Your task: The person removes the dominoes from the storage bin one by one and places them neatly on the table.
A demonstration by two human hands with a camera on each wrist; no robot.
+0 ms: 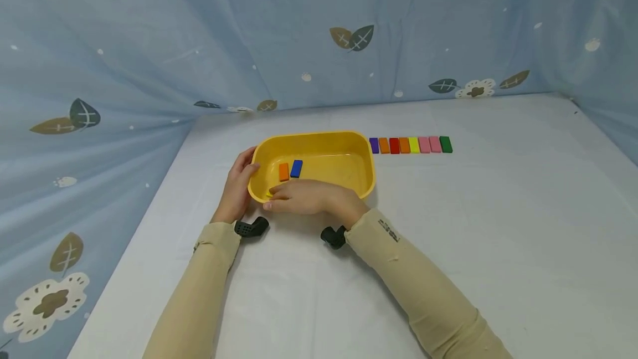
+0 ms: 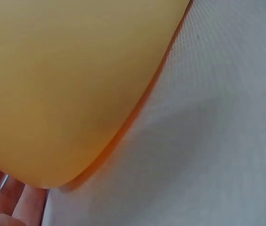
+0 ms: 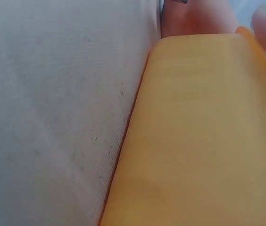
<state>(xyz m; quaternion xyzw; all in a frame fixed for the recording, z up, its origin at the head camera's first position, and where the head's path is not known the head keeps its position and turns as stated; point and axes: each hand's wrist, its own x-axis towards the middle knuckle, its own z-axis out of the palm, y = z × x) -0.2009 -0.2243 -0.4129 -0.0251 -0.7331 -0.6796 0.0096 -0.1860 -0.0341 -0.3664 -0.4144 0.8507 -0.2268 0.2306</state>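
A yellow plastic basin [image 1: 319, 140] sits on the white-covered table. My left hand [image 1: 239, 184] grips its left end, thumb over the rim and fingers along the outer wall; in the left wrist view those fingers [image 2: 12, 200] show beneath the curved corner. My right hand [image 1: 309, 196] reaches across the near rim at the front left, its fingers inside and its thumb apart from them by the rim. A bright yellow piece [image 1: 269, 193] shows at its fingertips, mostly hidden. Inside the basin lie an orange block [image 1: 283, 172] and a blue block [image 1: 296, 168].
Right of the basin, a row of flat blocks runs along the table, from a purple block [image 1: 374, 145] near the rim to a green block [image 1: 446, 144]. A blue patterned curtain [image 1: 299, 32] hangs behind and at the sides. Black wrist devices [image 1: 251, 227] sit at both cuffs.
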